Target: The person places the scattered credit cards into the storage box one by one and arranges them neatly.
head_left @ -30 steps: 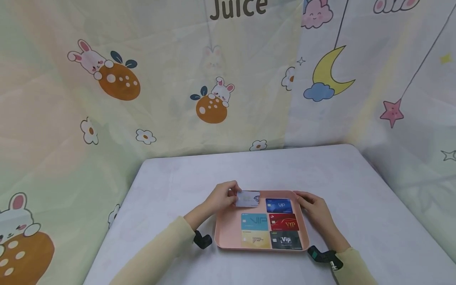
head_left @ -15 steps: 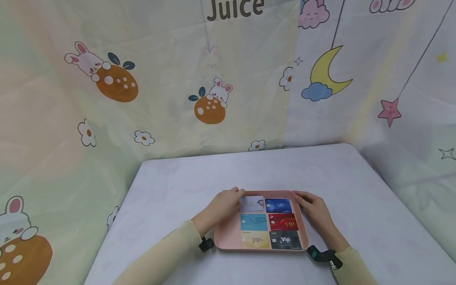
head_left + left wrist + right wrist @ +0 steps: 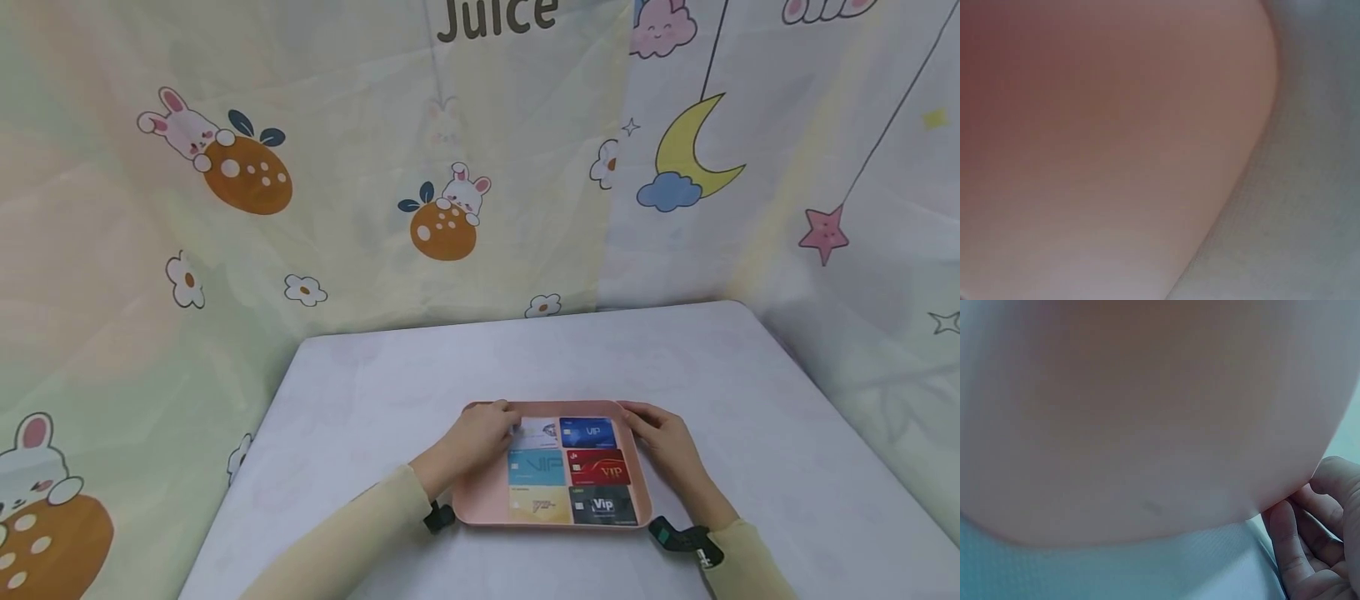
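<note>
A pink tray (image 3: pixel 480 500) holds several bank-style cards in two columns. At the top of the left column is a white card (image 3: pixel 537 432), its left end covered by my left hand (image 3: pixel 477 437), whose bent fingers are at that edge. Beside it lies a blue VIP card (image 3: pixel 587 432); below are a light blue card (image 3: pixel 536 467), a red card (image 3: pixel 598 467), a yellow card (image 3: pixel 539 504) and a dark grey card (image 3: pixel 603 505). My right hand (image 3: pixel 666 442) grips the tray's far right corner; the right wrist view shows thumb and fingers pinching the edge. The left wrist view is blurred.
The tray is over a white-covered table (image 3: pixel 375 383). A printed cloth (image 3: pixel 345 167) with rabbits, flowers and a moon hangs behind and at the sides. A black wrist device (image 3: pixel 678 537) sits on the right wrist, another (image 3: pixel 438 517) on the left.
My left hand has moved right and toward me, bringing the white card down into line with the blue VIP card. My right hand has kept its grip on the tray corner.
</note>
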A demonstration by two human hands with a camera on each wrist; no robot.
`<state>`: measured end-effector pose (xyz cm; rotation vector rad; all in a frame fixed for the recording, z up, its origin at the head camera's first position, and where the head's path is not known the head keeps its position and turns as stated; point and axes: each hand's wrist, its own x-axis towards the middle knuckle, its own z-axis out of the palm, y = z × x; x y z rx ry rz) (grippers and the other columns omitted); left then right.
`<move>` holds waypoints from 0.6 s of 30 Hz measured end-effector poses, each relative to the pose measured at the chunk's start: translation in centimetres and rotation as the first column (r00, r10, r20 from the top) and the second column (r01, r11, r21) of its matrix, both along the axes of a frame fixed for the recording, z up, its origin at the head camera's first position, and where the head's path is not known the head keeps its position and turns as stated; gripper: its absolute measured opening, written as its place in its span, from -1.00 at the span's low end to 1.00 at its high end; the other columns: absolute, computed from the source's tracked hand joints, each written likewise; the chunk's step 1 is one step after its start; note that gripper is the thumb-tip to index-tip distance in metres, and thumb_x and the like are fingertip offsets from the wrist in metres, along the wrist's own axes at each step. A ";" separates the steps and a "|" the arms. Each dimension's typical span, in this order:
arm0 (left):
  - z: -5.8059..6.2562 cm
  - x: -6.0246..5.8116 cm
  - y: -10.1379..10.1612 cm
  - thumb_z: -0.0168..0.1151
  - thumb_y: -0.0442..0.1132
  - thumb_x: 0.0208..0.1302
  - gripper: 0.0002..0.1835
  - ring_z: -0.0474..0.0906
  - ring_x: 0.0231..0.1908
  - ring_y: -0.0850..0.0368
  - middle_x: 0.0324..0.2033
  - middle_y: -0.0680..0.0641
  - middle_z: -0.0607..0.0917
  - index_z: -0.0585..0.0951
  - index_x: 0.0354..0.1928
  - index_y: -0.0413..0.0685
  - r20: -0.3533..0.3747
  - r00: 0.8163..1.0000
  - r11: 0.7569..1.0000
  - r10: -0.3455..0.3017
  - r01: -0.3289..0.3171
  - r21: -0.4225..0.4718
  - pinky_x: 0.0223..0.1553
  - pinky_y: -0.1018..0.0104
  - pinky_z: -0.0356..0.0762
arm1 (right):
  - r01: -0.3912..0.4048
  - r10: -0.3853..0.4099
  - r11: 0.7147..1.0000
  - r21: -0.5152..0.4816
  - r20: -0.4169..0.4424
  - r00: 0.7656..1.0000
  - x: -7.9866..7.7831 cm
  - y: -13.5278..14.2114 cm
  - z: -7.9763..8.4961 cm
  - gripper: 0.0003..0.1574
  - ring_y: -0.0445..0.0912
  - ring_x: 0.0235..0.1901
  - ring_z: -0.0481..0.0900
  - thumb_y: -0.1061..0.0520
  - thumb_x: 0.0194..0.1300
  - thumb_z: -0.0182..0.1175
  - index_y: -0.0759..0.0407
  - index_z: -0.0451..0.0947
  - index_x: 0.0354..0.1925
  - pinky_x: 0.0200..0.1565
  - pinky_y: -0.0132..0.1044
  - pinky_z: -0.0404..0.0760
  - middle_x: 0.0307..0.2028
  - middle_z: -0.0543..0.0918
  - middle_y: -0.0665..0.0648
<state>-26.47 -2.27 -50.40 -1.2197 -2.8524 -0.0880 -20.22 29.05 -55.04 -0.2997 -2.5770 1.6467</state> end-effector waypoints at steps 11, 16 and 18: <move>1.0 -0.2 -0.4 0.22 -0.14 0.50 -0.71 0.59 -0.28 0.25 -0.10 0.02 0.70 0.67 0.18 0.08 0.071 0.997 0.998 0.039 -0.043 0.053 -0.18 0.35 0.65 | -0.025 0.025 1.000 -0.016 0.020 0.999 0.0 0.5 0.0 -0.21 0.23 0.42 0.40 -0.31 0.55 0.05 0.26 0.48 0.37 0.38 0.11 0.44 0.35 0.54 0.33; 3.3 -2.6 -2.9 0.19 -0.08 0.52 -0.71 0.66 -0.21 0.18 -0.11 0.02 0.70 0.66 0.16 0.05 0.047 0.995 0.990 0.091 -0.096 0.102 -0.15 0.27 0.68 | -0.095 0.094 0.995 0.019 0.067 0.993 -0.4 2.2 0.7 -0.14 0.27 0.47 0.32 -0.38 0.55 -0.02 0.24 0.43 0.41 0.42 0.22 0.32 0.39 0.50 0.34; 4.0 -4.1 -4.6 0.19 -0.06 0.52 -0.72 0.68 -0.15 0.13 -0.11 -0.01 0.70 0.67 0.13 0.03 0.032 0.991 0.982 0.130 -0.133 0.132 -0.11 0.21 0.68 | -0.111 0.108 0.987 0.116 0.033 0.994 -0.9 3.3 1.2 -0.18 0.28 0.39 0.43 -0.34 0.56 -0.01 0.25 0.46 0.39 0.35 0.22 0.44 0.34 0.54 0.36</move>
